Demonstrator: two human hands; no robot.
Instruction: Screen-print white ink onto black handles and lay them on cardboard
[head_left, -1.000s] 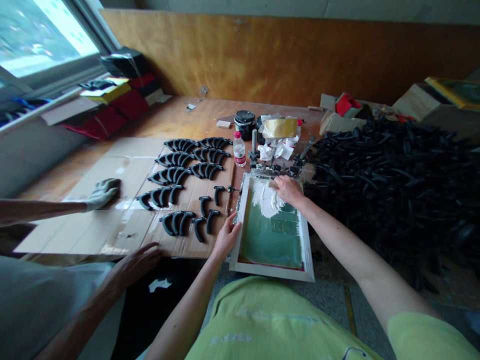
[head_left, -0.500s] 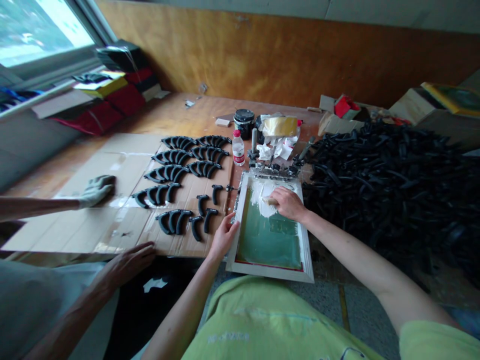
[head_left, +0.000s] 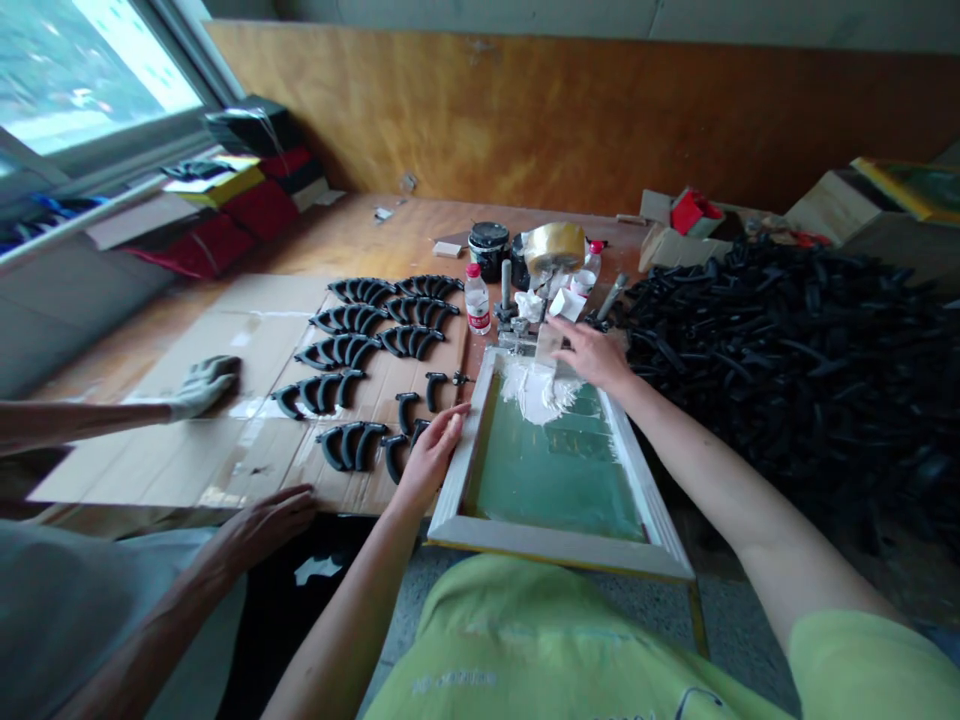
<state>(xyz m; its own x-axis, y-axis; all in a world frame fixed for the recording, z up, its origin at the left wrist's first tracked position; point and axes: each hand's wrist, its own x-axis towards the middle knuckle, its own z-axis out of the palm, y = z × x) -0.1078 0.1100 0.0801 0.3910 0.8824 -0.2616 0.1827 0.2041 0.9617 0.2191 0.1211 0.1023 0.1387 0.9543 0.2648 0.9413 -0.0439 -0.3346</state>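
In front of me the screen-printing frame (head_left: 559,556), with green mesh, tilts up toward me from its far clamps. White paste (head_left: 536,392) lies in a thick patch at the far end of the mesh. My left hand (head_left: 433,450) grips the frame's left edge, fingertips against the wood. My right hand (head_left: 596,355) is above the far end of the frame, holding a pale, flat scraper (head_left: 549,344) between thumb and fingers. Left of the frame, curved black handle-like parts (head_left: 341,350) lie in rows on cardboard (head_left: 217,330), some close to my left hand.
A heap of black parts (head_left: 765,380) fills the right side. Behind the frame stand a water bottle (head_left: 477,300), a black tub (head_left: 488,250) and a tape roll (head_left: 555,246). At left, a co-worker's gloved hand (head_left: 206,385) and bare hand (head_left: 270,520) rest on the cardboard and its edge.
The frame's near end has risen toward me. My right hand with the scraper has moved away to the far end, off the paste. My left hand has shifted slightly left and up with the frame.
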